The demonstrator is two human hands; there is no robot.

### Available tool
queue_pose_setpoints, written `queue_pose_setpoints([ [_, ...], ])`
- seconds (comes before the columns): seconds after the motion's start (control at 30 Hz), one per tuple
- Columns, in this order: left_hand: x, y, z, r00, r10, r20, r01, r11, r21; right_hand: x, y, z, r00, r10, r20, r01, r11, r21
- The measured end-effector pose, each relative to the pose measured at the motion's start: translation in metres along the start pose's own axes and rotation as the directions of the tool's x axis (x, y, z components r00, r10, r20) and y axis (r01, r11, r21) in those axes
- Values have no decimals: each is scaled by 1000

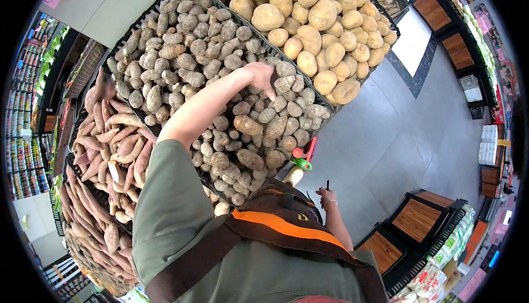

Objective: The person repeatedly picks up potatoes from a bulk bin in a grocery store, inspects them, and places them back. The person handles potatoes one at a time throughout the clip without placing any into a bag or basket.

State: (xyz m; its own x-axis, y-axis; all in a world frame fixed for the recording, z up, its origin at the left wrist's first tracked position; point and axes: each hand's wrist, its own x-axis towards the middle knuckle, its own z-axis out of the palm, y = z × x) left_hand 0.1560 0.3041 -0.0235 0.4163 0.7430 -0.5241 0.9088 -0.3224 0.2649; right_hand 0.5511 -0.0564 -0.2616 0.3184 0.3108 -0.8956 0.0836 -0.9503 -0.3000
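Observation:
My left hand point(262, 78) reaches palm down onto a heap of small taro corms point(186, 61) with brown, rough skins. Its thumb points down among the corms, while the other fingers are mostly hidden, so a grip on any corm cannot be made out. Low by my right side, over the floor, my right hand point(327, 196) is closed around a thin black object point(327, 185), with only its end sticking up. Yellow potatoes point(322, 16) fill the section beyond a black divider point(264, 40). Reddish sweet potatoes point(124, 142) lie to the left of my arm.
A black-and-orange apron point(289, 228) covers my front. Red and green plastic handles point(303, 163) jut out beside the taro bin. Grey tiled floor point(372, 137) stretches to the right, with wood-panelled display stands point(419, 218) at lower right and more stands point(456, 53) at upper right.

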Motion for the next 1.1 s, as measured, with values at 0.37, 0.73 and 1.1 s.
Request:
queue_pose_setpoints([
  [0.37, 4, -9, 10, 997, 41, -63, -40, 999, 11, 1, 12, -5, 999, -15, -36, 17, 998, 63],
  [0.73, -19, -15, 18, 1000, 28, -14, -28, 998, -60, 6, 5, -1, 1000, -21, 12, 20, 999, 37],
  [1.1, -54, -8, 31, 975, 72, -209, -62, 997, 50, 15, 4, 2, 1000, -18, 25, 18, 1000, -4],
])
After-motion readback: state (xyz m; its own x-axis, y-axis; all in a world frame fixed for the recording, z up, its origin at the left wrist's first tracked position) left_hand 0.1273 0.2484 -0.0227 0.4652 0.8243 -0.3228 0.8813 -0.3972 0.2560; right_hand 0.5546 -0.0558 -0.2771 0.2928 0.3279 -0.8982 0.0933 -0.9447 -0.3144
